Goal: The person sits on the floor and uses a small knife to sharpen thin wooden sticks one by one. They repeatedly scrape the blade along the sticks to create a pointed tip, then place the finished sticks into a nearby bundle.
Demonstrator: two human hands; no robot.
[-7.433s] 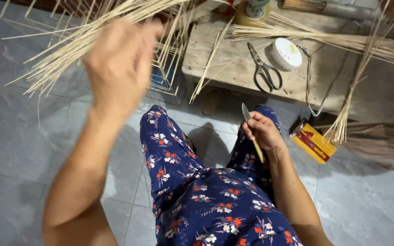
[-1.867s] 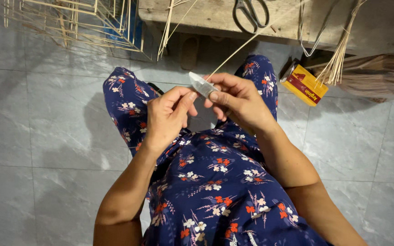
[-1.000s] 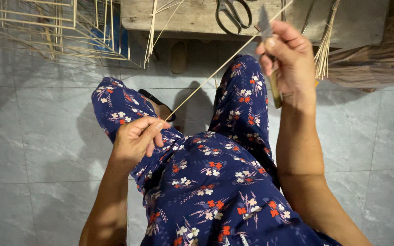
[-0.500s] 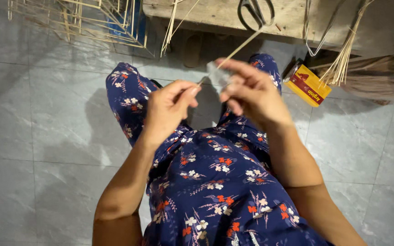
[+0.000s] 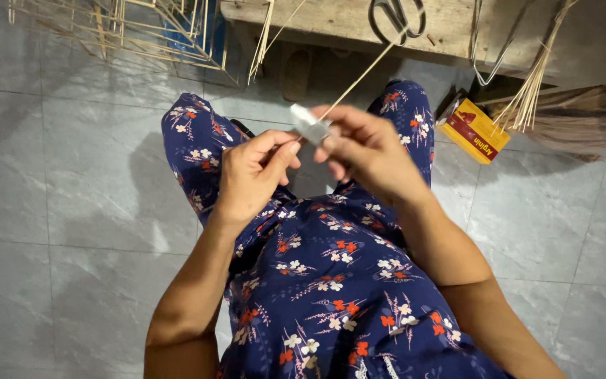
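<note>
Both hands meet just above my lap in the middle of the frame: my left hand [image 5: 250, 175] curls with thumb and forefinger closed on the near end of a thin pale bamboo sliver [image 5: 355, 83], while my right hand [image 5: 369, 151] pinches a small flat grey knife blade [image 5: 308, 125] against that same sliver, fingers folded tight around it. I judge the two grips sit this close so the blade can bear on the strip without it whipping about. Largest around me is the grey tiled floor [image 5: 57, 210], then my dark blue flowered clothing [image 5: 331, 281] filling the lower centre, which keeps the work braced over my knees. Along the top edge runs a low worn wooden bench [image 5: 331, 17], with a loose frame of pale bamboo sticks [image 5: 128, 31] at upper left and a bundle of thin pale splints [image 5: 527, 98] hanging off at upper right. A yellow and red cardboard box [image 5: 473, 130] lies on the floor at right, and grey metal scissors [image 5: 395, 17] rest on the bench. The sliver's long axis runs diagonally, from my fingers up and right, its far tip pointing toward the scissors.
</note>
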